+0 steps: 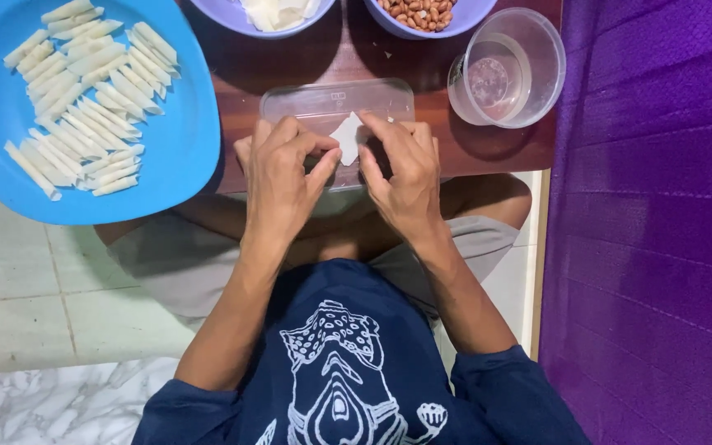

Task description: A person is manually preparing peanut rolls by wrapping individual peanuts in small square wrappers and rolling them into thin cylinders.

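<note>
My left hand [283,177] and my right hand [401,169] meet over a clear rectangular plastic lid [323,100] on a low wooden table [504,148]. Both pinch a small white pastry sheet [347,136] between their fingertips, left from the left edge, right from the top and right. The sheet lies partly folded above the lid. Part of it is hidden by my fingers.
A large blue tray [183,140] at the left holds several thin white rolled pastries [84,91]. At the back stand a purple bowl of white sheets [278,12] and a purple bowl of peanuts [418,12]. A clear round container with water [504,70] sits right. Purple cloth [653,206] lies beyond the table.
</note>
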